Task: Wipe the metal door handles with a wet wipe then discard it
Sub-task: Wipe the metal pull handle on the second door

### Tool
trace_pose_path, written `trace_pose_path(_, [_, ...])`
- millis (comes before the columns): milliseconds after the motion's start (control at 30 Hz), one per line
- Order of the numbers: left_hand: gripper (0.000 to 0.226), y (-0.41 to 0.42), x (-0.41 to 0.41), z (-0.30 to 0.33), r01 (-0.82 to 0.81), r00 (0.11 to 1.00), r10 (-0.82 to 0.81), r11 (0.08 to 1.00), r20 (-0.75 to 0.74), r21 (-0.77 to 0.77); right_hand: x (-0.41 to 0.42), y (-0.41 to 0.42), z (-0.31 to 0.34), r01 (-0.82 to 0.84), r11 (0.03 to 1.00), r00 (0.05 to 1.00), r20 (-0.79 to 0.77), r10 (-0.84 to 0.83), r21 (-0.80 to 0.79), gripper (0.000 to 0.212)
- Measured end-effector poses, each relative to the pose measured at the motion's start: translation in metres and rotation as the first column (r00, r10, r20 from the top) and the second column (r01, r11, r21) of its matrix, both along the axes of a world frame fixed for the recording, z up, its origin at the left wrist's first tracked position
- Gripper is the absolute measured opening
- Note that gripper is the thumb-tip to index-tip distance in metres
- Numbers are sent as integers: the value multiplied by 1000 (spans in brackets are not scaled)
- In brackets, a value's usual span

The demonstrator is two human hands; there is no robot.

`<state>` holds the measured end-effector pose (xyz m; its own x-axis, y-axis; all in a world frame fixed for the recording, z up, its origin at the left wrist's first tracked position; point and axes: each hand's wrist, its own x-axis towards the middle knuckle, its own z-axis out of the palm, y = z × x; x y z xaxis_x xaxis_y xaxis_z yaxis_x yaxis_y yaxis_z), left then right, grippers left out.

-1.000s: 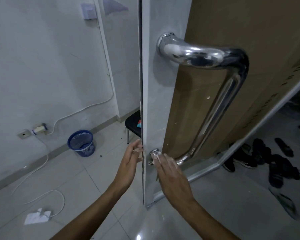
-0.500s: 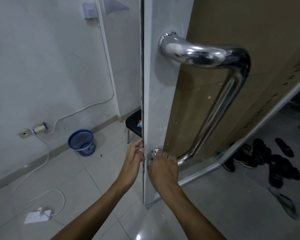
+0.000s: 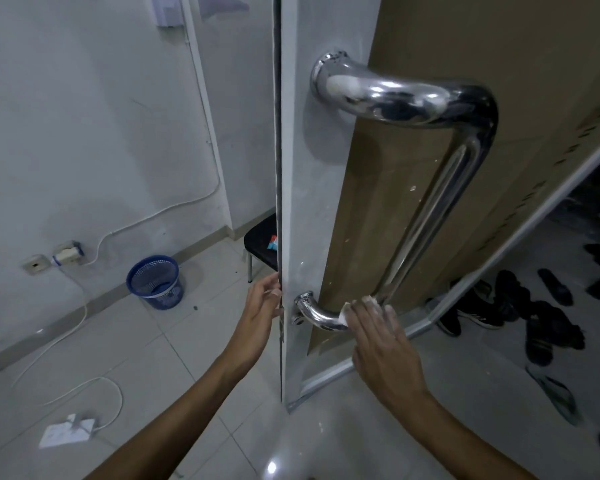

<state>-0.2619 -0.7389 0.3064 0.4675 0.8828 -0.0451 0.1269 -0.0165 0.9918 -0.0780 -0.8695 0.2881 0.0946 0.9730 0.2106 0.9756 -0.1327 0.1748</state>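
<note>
A long chrome door handle [image 3: 426, 209] is fixed to the open door [image 3: 305, 188], bending at top and bottom. My right hand [image 3: 378, 337] wraps a white wet wipe [image 3: 346, 316] round the handle's lower bend, its fingers curled over the bar. Most of the wipe is hidden under the fingers. My left hand [image 3: 262, 310] grips the door's edge at the same height, fingers reaching behind it.
A blue mesh waste basket [image 3: 155, 282] stands on the tiled floor by the left wall. A black stool [image 3: 260, 245] sits behind the door. White cables and a power strip [image 3: 66, 431] lie on the floor. Several dark shoes [image 3: 534, 306] are at right.
My right hand has slid with the wipe from the handle's lower mount rightward along the bottom bend. My left hand stays on the door edge.
</note>
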Motion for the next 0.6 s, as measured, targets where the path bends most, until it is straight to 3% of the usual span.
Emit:
trace_pose_path(100, [25,0,-2,1,18,1000,-18,1000,-8,-5,13,-2,-2,-13,1000,990,140,15,-14,68])
trace_pose_path(167, [24,0,-3,2,32,999,-32,999,-13,-3,5,0,-6,6,999,991,136,-1,-33,64])
trace_pose_path(333, [22,1,-4,4,42,999,-42,999,-16,-27,-33,19,-1,56,998,987,-152,-60,-33,57])
trace_pose_path(467, [30,0,-4,4,28,999,-28,999,-15,-19,-63,51,16,172,981,910,-366,-192,-86,48])
trace_pose_path(600, [20,2,-2,4,15,1000,-15,1000,-5,-18,-57,49,17,91,993,936,-333,-113,-80,47])
